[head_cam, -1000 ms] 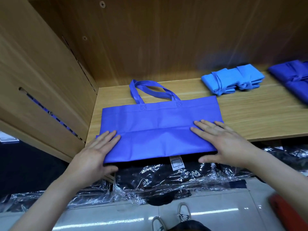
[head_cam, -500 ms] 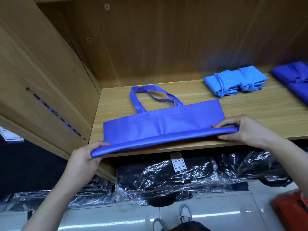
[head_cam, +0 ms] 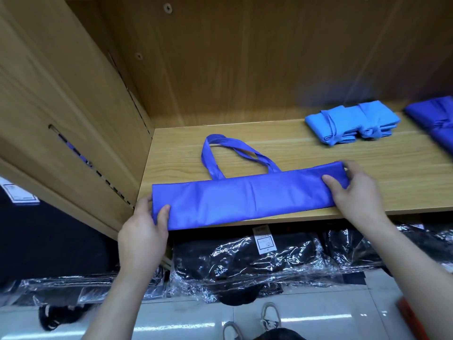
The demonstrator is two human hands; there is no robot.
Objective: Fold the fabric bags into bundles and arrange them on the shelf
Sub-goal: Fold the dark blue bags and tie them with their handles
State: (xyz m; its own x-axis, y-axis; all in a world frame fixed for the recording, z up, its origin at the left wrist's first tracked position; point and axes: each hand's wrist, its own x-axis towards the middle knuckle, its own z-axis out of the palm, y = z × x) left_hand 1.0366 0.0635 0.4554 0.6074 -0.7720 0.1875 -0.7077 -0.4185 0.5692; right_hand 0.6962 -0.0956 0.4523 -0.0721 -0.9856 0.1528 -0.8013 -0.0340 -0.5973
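A: Where the light wooden shelf board [head_cam: 318, 153] comes to its front edge, what is lying there?

B: A royal-blue non-woven fabric bag [head_cam: 245, 200], folded into one long narrow band. It runs along the front edge at a slight slant, and its near left corner hangs just past the edge.

A: And its two blue strap handles [head_cam: 215, 153]?

B: They stick out from the band's far side and lie flat on the board, pointing toward the back wall, one crossing over the other.

A: How are the hands placed?

B: The left hand [head_cam: 142, 231] grips the band's left end, thumb pressed on top and fingers wrapped round the end. The right hand [head_cam: 355, 192] holds the right end the same way: thumb on the top face, fingers curled over the far corner.

A: Anything else on that board?

B: A pale-blue folded fabric bundle [head_cam: 350, 126], tied with its own straps, sits farther back on the right, well apart from the band. A dark-blue fabric bundle [head_cam: 436, 119] lies beyond it, cut off by the right border.

A: Below the shelf?

B: Clear-plastic-wrapped black packs [head_cam: 245, 263] are stacked under the board, one with a white paper label [head_cam: 263, 241] whose print is too small to read. Under them are glossy pale floor tiles [head_cam: 171, 322] and the toes of a pair of white sneakers [head_cam: 269, 315]. A wooden side panel [head_cam: 73, 106] closes the left.
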